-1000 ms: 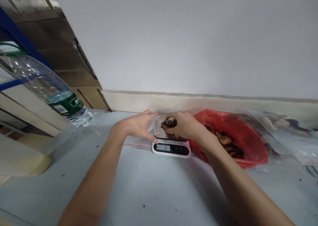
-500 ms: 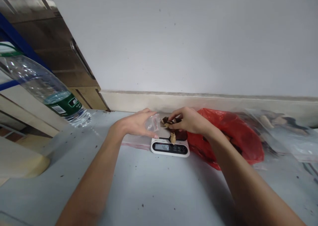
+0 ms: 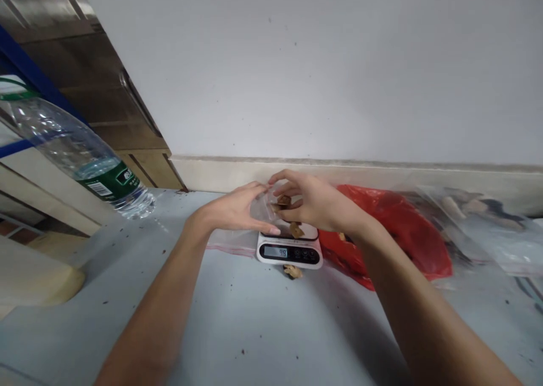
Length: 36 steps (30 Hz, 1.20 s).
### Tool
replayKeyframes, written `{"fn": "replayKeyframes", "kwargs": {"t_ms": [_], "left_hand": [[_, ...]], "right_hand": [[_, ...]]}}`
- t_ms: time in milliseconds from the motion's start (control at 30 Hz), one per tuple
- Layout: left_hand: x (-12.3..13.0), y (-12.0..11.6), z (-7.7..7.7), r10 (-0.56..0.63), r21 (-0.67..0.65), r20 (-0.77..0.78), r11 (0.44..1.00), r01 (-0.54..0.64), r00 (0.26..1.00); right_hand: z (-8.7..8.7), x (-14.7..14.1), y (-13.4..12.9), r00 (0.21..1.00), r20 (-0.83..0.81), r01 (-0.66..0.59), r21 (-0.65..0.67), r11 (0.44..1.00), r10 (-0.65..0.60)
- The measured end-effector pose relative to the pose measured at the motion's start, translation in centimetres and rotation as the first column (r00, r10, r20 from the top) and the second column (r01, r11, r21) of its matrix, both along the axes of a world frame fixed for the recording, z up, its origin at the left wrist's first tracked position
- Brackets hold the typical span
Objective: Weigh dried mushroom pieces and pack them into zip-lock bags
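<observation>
My left hand is curled around a small clear zip bag, thumb below, at the left of a white kitchen scale. My right hand is over the scale's plate, its fingers closed on brown dried pieces at the bag's mouth. They look like dried mushroom or herb slices; the exact kind is unclear. One more dried piece rests on the plate below the right hand. Another loose piece lies on the table just in front of the scale. The lit display shows small digits.
An open red plastic bag with dark pieces inside lies right of the scale. Beyond it is a clear bag with dried contents. Flat clear bags lie left of the scale. A water bottle stands at left, a wall behind.
My right hand has moved left to the bag, lifting dried pieces off the plate. One piece now lies on the table before the scale, and the display reading has dropped.
</observation>
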State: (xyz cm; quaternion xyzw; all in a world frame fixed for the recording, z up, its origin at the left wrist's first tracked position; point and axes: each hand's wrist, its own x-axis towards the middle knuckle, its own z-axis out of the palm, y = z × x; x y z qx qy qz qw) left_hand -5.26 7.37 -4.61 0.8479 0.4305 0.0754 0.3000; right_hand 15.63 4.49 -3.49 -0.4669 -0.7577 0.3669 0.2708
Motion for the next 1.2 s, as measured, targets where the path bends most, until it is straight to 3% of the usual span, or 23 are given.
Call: {"fn": "replayKeyframes", "kwargs": {"t_ms": [167, 233, 300, 433, 567, 667, 900, 1067, 1200], "left_hand": [[-0.2, -0.3, 0.4, 0.04, 0.012, 0.0, 0.999, -0.04, 0.999], [-0.5, -0.3, 0.7, 0.042, 0.031, -0.017, 0.999, -0.041, 0.999], [-0.8, -0.2, 0.9, 0.038, 0.046, -0.02, 0.998, -0.037, 0.999], [-1.6, -0.3, 1.5, 0.049, 0.044, 0.001, 0.998, -0.049, 0.999], [-2.1, -0.5, 2.1, 0.067, 0.037, 0.007, 0.997, -0.067, 0.998], [-2.3, -0.7, 2.4, 0.054, 0.036, -0.023, 0.998, -0.053, 0.998], [-2.6, -0.5, 2.1, 0.036, 0.061, -0.095, 0.998, -0.03, 0.995], [-2.8, -0.4, 1.8, 0.047, 0.044, -0.107, 0.998, -0.043, 0.993], [-2.6, -0.5, 1.8, -0.01, 0.058, -0.123, 0.998, 0.018, 0.992]], "right_hand": [[0.6, 0.2, -0.1, 0.995, -0.099, 0.032, -0.004, 0.999, -0.033], [0.8, 0.9, -0.1, 0.992, 0.006, 0.127, 0.017, 0.992, -0.127], [1.1, 1.5, -0.4, 0.957, 0.235, 0.171, 0.017, 0.985, -0.17], [1.5, 1.3, -2.1, 0.788, 0.614, 0.046, -0.146, 0.988, 0.054], [1.6, -0.8, -3.9, 0.611, 0.763, 0.009, -0.275, 0.961, 0.212], [1.3, -2.6, -4.6, 0.536, 0.815, 0.011, -0.271, 0.963, 0.223], [0.3, -5.0, -5.7, 0.525, 0.842, 0.098, -0.207, 0.973, 0.126], [0.0, -5.1, -5.6, 0.507, 0.847, 0.045, -0.209, 0.977, 0.158], [0.0, -3.5, -4.8, 0.601, 0.776, -0.001, -0.239, 0.971, 0.191]]}}
